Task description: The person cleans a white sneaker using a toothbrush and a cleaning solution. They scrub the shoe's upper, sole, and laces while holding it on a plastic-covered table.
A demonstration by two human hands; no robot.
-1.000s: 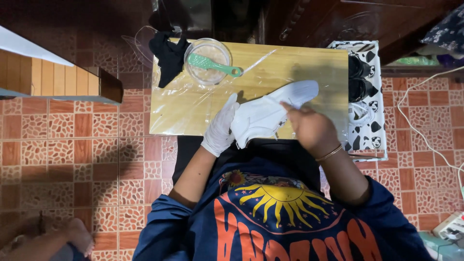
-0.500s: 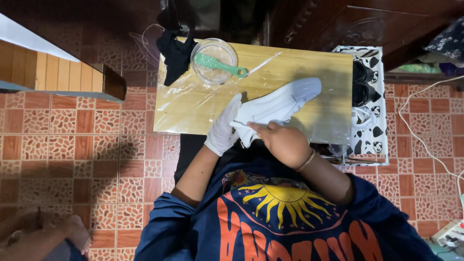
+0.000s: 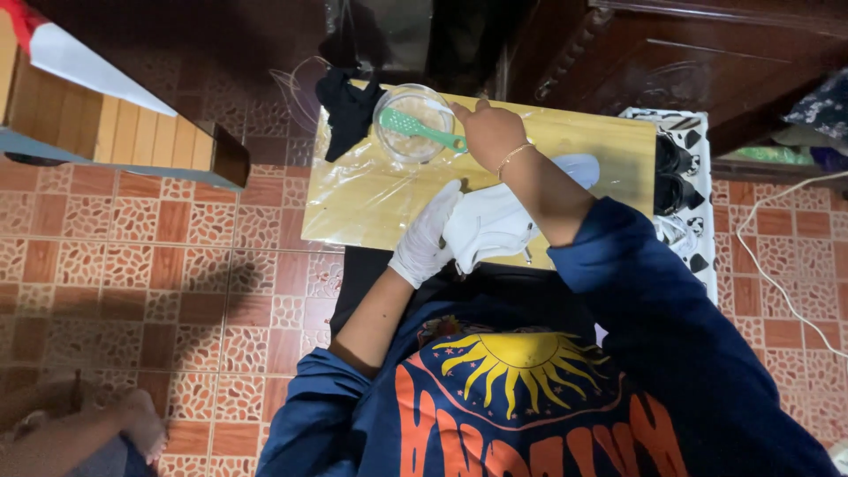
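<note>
My left hand (image 3: pixel 424 238), in a white glove, grips a white shoe (image 3: pixel 495 221) at its near end on the plastic-covered wooden table (image 3: pixel 371 203). My right hand (image 3: pixel 488 132), bare with a thin bracelet, reaches over the shoe. It rests at the handle end of a green brush (image 3: pixel 415 128) that lies across a clear glass bowl (image 3: pixel 411 119). The handle's tip runs under the fingers, and whether they have closed on it is hidden.
A black cloth (image 3: pixel 349 106) hangs off the table's far left corner. A black-and-white patterned rack (image 3: pixel 685 190) holding dark shoes stands to the right. A wooden bench (image 3: pixel 115 132) is at the left, and another person's foot (image 3: pixel 132 424) at the lower left. A white cable (image 3: pixel 777 274) crosses the tiled floor.
My right hand left the shoe and moved up and left to the brush handle at the bowl. The gloved left hand stays on the shoe.
</note>
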